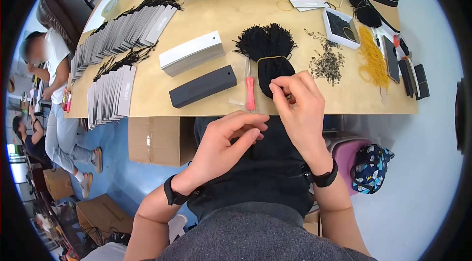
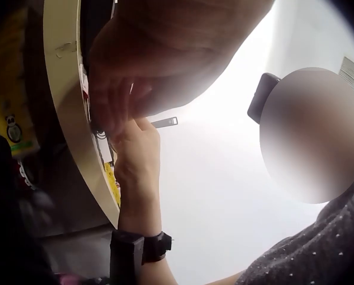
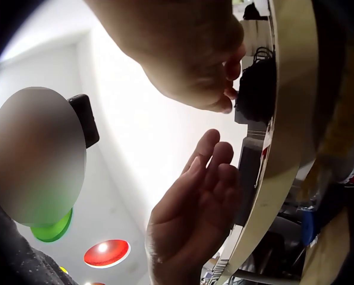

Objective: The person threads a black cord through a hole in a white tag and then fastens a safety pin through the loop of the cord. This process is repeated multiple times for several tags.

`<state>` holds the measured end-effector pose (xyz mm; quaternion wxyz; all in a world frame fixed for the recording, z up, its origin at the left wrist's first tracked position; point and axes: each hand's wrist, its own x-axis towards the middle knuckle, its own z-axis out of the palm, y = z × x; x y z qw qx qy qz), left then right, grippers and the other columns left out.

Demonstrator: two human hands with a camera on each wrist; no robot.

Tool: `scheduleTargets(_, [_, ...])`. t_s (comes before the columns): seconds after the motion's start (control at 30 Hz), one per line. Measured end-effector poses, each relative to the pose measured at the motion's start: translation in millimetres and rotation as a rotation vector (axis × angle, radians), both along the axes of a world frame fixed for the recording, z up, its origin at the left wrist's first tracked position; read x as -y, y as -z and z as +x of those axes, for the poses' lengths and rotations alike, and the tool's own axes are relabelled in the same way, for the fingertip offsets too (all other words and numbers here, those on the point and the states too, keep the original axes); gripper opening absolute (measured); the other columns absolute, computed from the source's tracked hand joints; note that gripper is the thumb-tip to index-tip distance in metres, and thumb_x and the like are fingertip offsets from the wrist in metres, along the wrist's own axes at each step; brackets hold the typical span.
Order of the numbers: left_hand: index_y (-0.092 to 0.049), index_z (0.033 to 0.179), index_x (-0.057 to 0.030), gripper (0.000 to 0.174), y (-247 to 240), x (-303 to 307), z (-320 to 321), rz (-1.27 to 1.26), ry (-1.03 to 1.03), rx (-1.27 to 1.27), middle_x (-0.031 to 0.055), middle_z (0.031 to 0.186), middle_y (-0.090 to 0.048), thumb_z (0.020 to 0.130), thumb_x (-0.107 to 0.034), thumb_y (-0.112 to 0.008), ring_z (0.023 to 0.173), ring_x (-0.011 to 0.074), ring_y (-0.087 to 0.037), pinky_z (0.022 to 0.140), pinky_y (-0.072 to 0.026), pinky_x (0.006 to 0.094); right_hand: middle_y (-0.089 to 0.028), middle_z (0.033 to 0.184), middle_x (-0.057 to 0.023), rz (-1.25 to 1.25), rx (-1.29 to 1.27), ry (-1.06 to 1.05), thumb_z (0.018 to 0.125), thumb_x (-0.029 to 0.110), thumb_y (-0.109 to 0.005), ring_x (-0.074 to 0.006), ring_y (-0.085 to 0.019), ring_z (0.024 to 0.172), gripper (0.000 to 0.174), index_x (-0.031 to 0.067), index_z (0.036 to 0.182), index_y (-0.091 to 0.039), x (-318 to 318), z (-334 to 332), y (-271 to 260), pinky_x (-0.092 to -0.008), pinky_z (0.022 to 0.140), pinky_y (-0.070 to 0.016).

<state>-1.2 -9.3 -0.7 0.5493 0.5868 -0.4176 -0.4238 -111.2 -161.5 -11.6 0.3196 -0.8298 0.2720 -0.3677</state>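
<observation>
In the head view, my right hand is at the looped lower end of a bundle of black cords, thumb and index fingertips close together. Whether a cord is caught between them I cannot tell. A yellow rubber band ties the bundle, its frayed ends fanning away from me. My left hand hovers at the table's front edge, fingers loosely bent, holding nothing. The right wrist view shows this left hand with fingers apart. A thin tool with a red handle lies between the bundle and a stack of black tags.
A stack of white tags stands behind the black ones. Rows of corded tags fill the table's left side. Right of the bundle lie scattered small pins, a white box and yellow rubber bands. Two people are at far left.
</observation>
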Motion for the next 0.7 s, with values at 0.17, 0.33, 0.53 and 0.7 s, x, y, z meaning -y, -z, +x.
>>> scheduleTargets(0.17, [-0.059,0.128,0.0052,0.033,0,4,4,0.089,-0.039,-0.382,0.0121,0.108,-0.068,0.105,-0.017,-0.05,0.101,0.0189,-0.067,0.087,-0.0546,0.0319,-0.057,0.081,-0.0059,-0.143,0.031,-0.034,0.076,0.001,-0.076,-0.0227,-0.059,0.066,0.016,0.0055,0.089,-0.067,-19,-17,-3,-0.0346,0.057,-0.0463])
scheduleTargets(0.33, [-0.059,0.126,0.0073,0.044,4,16,6,0.164,-0.022,-0.652,0.0126,0.109,-0.069,0.108,-0.03,-0.044,0.094,0.0149,-0.066,0.083,-0.0531,0.0271,-0.049,0.075,-0.0028,-0.46,-0.021,-0.336,0.075,0.01,-0.073,-0.0189,-0.052,0.065,0.015,0.0057,0.087,-0.066,-46,-34,-4,-0.032,0.055,-0.0379])
scheduleTargets(0.53, [-0.064,0.121,0.0059,0.031,3,17,10,0.196,-0.016,-0.739,0.0026,0.088,-0.066,0.104,-0.019,-0.054,0.075,0.0077,-0.055,0.069,-0.0459,0.0214,-0.046,0.073,-0.0026,-0.409,-0.082,-0.533,0.075,0.011,-0.073,-0.0184,-0.051,0.064,0.016,0.006,0.088,-0.066,-68,-46,6,-0.0309,0.055,-0.0374])
scheduleTargets(0.7, [-0.068,0.114,0.0053,0.027,7,7,6,0.193,-0.054,-0.635,0.0002,0.081,-0.063,0.102,-0.016,-0.058,0.071,0.0044,-0.05,0.062,-0.0378,0.0191,-0.061,0.087,-0.0069,-0.134,0.004,-0.373,0.077,0.01,-0.079,-0.0229,-0.061,0.068,0.023,0.0047,0.095,-0.067,-48,-49,-5,-0.0316,0.057,-0.0485])
